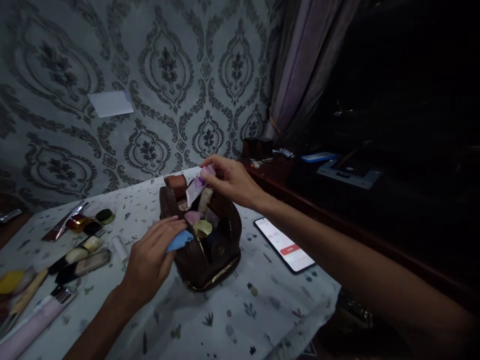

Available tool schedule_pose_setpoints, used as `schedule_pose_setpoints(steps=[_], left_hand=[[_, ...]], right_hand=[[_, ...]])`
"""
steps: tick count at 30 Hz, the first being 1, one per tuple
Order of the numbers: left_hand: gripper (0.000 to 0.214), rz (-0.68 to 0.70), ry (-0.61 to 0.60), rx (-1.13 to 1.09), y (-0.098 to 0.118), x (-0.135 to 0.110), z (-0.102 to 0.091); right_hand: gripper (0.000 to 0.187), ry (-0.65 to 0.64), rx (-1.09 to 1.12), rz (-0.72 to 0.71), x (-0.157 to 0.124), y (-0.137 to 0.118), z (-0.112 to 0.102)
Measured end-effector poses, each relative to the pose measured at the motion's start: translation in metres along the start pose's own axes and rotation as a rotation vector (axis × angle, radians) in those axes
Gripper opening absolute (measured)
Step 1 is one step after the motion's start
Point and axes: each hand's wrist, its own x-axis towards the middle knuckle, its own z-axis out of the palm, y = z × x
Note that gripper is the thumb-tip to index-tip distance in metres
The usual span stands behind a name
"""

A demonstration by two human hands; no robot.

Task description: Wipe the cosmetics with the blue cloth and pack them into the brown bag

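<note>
A dark brown makeup bag (193, 265) stands unzipped on the table, with several cosmetics inside, among them a yellow-green round item (202, 228) and a pink one (192, 217). Over its far side, my right hand (228, 176) pinches a white and purple squeeze tube (197, 187), tilted with one end down toward the bag's opening. My left hand (155, 250) is closed around a blue cloth (180, 241), its fingers resting on the bag's near left edge. Most of the cloth is hidden by the hand.
Brushes, tubes and bottles lie at the left, including a pink-handled brush (35, 325) and a round green-lidded jar (105, 216). A phone (287, 245) showing a timer lies right of the bag, under my right forearm. Behind is a patterned wall (165, 145).
</note>
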Motion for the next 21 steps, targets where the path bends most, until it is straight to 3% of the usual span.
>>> schedule_pose_setpoints(steps=[10, 21], left_hand=[[0.032, 0.006, 0.019, -0.044, -0.002, -0.007, 0.001], [0.030, 0.000, 0.036, -0.061, 0.000, -0.008, 0.001]], right_hand=[[0.016, -0.224, -0.407, -0.052, 0.013, 0.040, 0.017], [0.015, -0.363, -0.544, -0.031, 0.021, 0.040, 0.031]])
